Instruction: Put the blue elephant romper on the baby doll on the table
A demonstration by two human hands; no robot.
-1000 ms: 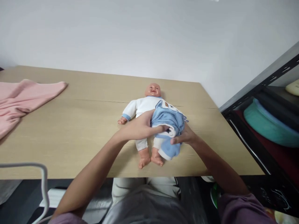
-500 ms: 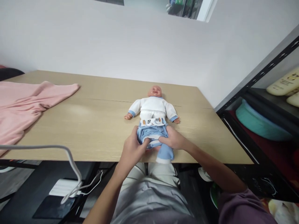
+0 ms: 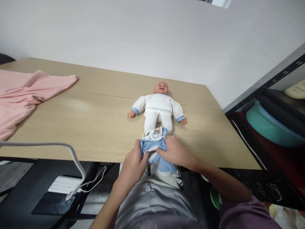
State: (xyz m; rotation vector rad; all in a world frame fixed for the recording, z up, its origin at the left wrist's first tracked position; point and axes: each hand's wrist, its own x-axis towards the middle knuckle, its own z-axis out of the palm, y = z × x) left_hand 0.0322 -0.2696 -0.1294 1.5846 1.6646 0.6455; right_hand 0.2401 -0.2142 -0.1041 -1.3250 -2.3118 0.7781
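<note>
A baby doll [image 3: 158,103] in a white top with blue cuffs lies face up on the wooden table [image 3: 95,127], its head toward the wall. Bunched around its lower legs are blue and white doll pants [image 3: 153,144] with a printed face on the waistband. My left hand [image 3: 134,162] grips the pants on the left side, thumb pressed on the cloth. On the right side, my right hand [image 3: 172,151] pinches the same pants near the table's front edge. One blue pant leg hangs over that edge. The doll's feet are hidden.
Pink cloth [image 3: 21,98] lies on the table's left. A white cable [image 3: 57,144] crosses at the lower left, above a white box [image 3: 64,184] on a dark surface. To the right, a shelf holds a teal basin [image 3: 274,124].
Both hands have drawn the pants down the doll's legs toward me, baring its white thighs and knees. The view has tipped slightly downward.
</note>
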